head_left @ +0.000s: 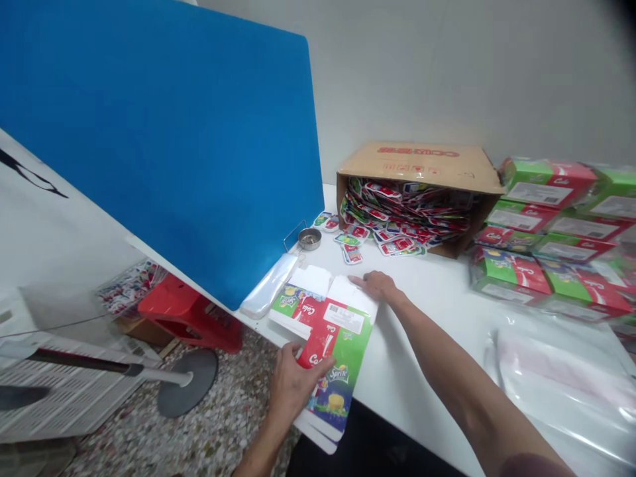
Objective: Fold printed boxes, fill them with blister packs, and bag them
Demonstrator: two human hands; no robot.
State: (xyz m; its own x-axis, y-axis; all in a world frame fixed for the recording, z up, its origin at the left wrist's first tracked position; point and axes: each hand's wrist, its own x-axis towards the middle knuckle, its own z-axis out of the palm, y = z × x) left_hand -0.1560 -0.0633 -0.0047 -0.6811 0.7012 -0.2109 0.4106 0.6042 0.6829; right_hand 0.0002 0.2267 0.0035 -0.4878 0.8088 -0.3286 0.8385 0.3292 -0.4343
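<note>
A flattened printed carton, red, green and blue with Cola and Sprite lettering, lies at the front edge of the white table, its lower end jutting past the edge. My left hand grips its near left side, thumb on top and fingers underneath. At the carton's far end, my right hand rests with fingers pressed on a white flap. Beside the carton on the left is a stack of clear plastic sleeves. Behind them sits a small round metal dish.
An open cardboard box full of printed pouches stands at the back, some spilled in front. Wrapped cartons are stacked at right, above plastic bags. A large blue board rises at left. A red stool stands below.
</note>
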